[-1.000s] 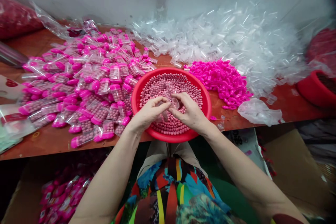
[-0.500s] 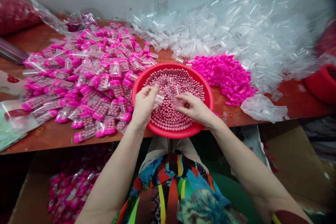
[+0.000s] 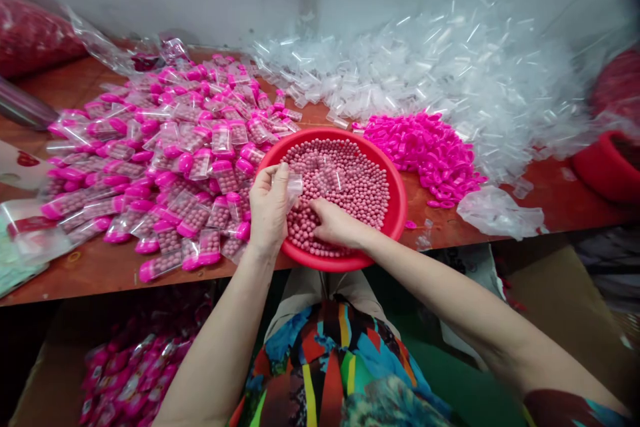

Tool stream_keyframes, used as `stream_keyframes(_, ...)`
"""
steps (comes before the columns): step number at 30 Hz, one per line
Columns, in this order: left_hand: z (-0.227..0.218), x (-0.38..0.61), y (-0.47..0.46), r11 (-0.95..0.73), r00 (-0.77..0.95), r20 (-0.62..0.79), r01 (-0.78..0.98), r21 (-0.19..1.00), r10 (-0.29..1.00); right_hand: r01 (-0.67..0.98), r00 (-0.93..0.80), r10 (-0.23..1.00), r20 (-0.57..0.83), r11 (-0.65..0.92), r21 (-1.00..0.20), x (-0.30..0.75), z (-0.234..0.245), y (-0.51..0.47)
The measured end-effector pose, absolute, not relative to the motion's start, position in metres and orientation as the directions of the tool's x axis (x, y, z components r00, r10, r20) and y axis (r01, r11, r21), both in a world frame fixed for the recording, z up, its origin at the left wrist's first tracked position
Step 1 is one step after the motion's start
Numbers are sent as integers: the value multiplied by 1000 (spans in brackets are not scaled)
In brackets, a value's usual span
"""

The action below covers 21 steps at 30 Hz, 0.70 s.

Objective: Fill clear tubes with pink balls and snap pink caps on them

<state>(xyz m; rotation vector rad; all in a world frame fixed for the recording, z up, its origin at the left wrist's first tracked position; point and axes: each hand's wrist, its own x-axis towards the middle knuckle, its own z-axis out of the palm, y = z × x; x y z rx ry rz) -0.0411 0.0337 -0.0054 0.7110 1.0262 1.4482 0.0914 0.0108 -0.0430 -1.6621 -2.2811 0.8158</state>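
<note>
A red basin [image 3: 395, 207] full of small pink balls [image 3: 355, 180] sits at the table's near edge. My left hand [image 3: 269, 207] hovers over the basin's left side, fingers closed on a small clear plastic container [image 3: 295, 185]. My right hand [image 3: 334, 223] rests low in the balls just right of it, fingers curled down into them; what they grip is hidden. Another clear container [image 3: 334, 178] lies on the balls.
A heap of filled clear containers with pink caps [image 3: 165, 147] covers the table's left. Loose pink caps [image 3: 430, 150] lie right of the basin, and empty clear containers [image 3: 440, 73] pile behind. A red tub [image 3: 605, 163] stands far right. More filled containers [image 3: 130, 367] sit below the table.
My hands have parted. The left hand lifted the clear container toward the basin's left side. The right hand dropped leftward into the pink balls.
</note>
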Motion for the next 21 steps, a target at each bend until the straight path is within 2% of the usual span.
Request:
stream_keyframes(4,-3,-44,36,73,-149,-165,-490,869,975,557,-128,990,-67,16,-831,102,-43,21)
stream_keyframes(6,-3,-45,36,40,-192,-156,-500,865,969,474,-47,999,-21,4,-881,98,-45,29)
stream_keyframes(8,-3,-45,35,-25,-262,-125,-503,864,957,497,5,1000,16,11,-868,90,-49,36)
stream_keyframes(10,-5,-45,34,-71,-303,-93,-489,870,948,595,-17,999,49,49,-802,83,-54,42)
stream_keyframes(12,-7,-45,34,-75,-292,-75,-468,881,953,684,-74,995,65,98,-723,78,-56,45)
stream_keyframes(14,-8,-44,34,-53,-256,-74,-455,889,964,704,-123,989,84,147,-695,78,-54,44)
stream_keyframes(17,-9,-45,36,11,-167,-102,-473,881,981,615,-149,977,152,212,-760,85,-42,35)
stream_keyframes(21,-8,-46,39,212,57,-213,-495,842,975,447,-201,941,274,337,-829,97,-23,19)
